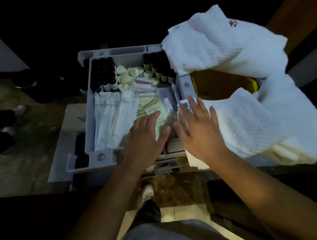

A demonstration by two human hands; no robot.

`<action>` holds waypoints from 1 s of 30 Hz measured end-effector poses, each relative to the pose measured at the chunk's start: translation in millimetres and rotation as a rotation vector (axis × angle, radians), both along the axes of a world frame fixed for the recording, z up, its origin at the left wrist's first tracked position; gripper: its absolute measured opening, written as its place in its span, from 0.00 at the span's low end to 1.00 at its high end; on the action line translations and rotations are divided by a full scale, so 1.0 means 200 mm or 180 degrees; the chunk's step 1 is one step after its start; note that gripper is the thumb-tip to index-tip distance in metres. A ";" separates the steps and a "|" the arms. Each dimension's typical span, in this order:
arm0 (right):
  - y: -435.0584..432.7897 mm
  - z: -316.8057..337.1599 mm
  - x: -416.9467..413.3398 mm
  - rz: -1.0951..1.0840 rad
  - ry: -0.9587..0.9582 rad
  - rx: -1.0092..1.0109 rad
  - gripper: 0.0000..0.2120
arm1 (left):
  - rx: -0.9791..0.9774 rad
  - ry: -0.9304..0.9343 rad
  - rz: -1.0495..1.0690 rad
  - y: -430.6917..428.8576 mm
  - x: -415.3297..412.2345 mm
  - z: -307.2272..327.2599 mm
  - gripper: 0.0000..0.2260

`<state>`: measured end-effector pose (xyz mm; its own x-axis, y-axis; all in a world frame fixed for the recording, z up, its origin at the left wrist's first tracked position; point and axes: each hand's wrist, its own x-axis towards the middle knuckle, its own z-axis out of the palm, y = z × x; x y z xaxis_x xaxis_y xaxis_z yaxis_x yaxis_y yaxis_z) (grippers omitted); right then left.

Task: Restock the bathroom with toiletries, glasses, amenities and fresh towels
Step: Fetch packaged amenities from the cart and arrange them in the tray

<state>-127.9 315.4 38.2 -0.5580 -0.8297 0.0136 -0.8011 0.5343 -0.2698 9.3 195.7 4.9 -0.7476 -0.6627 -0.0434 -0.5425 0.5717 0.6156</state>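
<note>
I take the grey plastic cart tray [88, 108] as my landmark. In its far left corner I see a cluster of dark small bottles with pale labels [104, 75]. Nearer me along the tray's left side lie long white paper-wrapped packets [106, 122], side by side. In the far middle of the tray sits a heap of small round clear-wrapped amenities [127, 73], and just nearer than those are white sachets with a red stripe [143, 83]. A second group of dark bottles [160, 70] stands in the tray's far right corner.

My left hand [146, 139] reaches over the tray's near edge, palm down, fingers [150, 118] held loosely together and flat on cream packets with thin gold lines [153, 106] in the tray's near middle; it grips nothing that I can see. My right hand [200, 130] hovers at the tray's right edge, fingers spread wide, its fingertips over the edge of a folded white waffle-weave towel [255, 125] that lies just right of the tray. Beyond it, a second white waffle-weave towel with a small red mark [223, 46] drapes over the tray's far right corner. Between the two towels I see a yellow-lined bin opening [222, 85].
</note>
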 end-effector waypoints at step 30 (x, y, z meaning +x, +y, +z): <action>-0.46 0.01 -0.38 -0.0154 -0.0442 0.1229 0.26 | 0.1451 0.0056 0.0347 -0.25 -0.58 -0.08 0.41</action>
<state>-203.2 223.3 39.7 -0.5711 -0.7318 -0.3718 -0.7426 0.6537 -0.1459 -106.6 145.4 -11.7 -0.6779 -0.6538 -0.3362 -0.5715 0.1810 0.8004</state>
